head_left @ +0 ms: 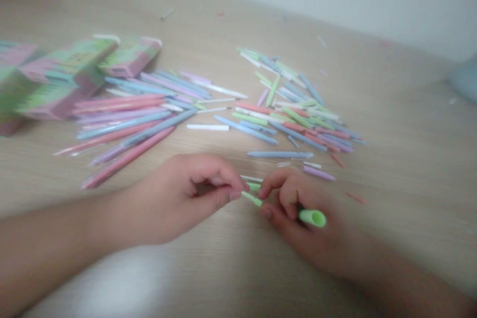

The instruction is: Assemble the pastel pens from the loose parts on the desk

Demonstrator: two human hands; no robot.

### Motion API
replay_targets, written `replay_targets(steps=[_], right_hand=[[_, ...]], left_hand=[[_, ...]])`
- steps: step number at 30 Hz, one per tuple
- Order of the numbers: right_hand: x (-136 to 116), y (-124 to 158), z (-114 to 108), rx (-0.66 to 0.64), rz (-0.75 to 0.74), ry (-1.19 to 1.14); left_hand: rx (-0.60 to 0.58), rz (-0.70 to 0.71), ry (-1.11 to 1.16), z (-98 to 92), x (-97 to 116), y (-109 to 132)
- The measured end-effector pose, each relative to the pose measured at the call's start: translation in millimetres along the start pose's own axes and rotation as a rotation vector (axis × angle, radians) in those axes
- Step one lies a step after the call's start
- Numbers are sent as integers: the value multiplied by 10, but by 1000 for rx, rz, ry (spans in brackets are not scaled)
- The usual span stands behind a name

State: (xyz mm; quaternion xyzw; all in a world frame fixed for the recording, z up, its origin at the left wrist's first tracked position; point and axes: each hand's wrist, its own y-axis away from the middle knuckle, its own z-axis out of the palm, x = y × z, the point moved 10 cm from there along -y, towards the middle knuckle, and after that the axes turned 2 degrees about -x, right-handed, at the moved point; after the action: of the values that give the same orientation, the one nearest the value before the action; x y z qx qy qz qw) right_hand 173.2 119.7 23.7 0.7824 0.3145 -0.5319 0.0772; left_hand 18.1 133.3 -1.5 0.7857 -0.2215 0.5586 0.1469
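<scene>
My left hand [201, 194] is closed in a pinch at one end of a small thin green pen part [252, 198]. The thumb and forefinger of my right hand [298, 208] meet the other end of that part. A hollow light green pen barrel [312, 217] sits in the curled fingers of my right hand, its open end facing right. Just behind the fingertips, another green piece [254, 187] and a thin white refill [252, 178] show, partly covered by the hands. Blur hides how the small part and the fingers fit together.
Finished-looking pastel pens [126, 124] lie fanned out on the left, beside several green and pink boxes [70, 64]. A loose heap of coloured pen parts [301, 114] spreads at centre right. One blue barrel [279, 154] and a purple piece [318, 173] lie near my right hand.
</scene>
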Motion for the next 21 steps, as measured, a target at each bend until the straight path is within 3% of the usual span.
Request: replay_targets(steps=[21], right_hand=[[-39,-22,18,-20,-10,14]], left_hand=[[-35,32,-87,22,16,3]])
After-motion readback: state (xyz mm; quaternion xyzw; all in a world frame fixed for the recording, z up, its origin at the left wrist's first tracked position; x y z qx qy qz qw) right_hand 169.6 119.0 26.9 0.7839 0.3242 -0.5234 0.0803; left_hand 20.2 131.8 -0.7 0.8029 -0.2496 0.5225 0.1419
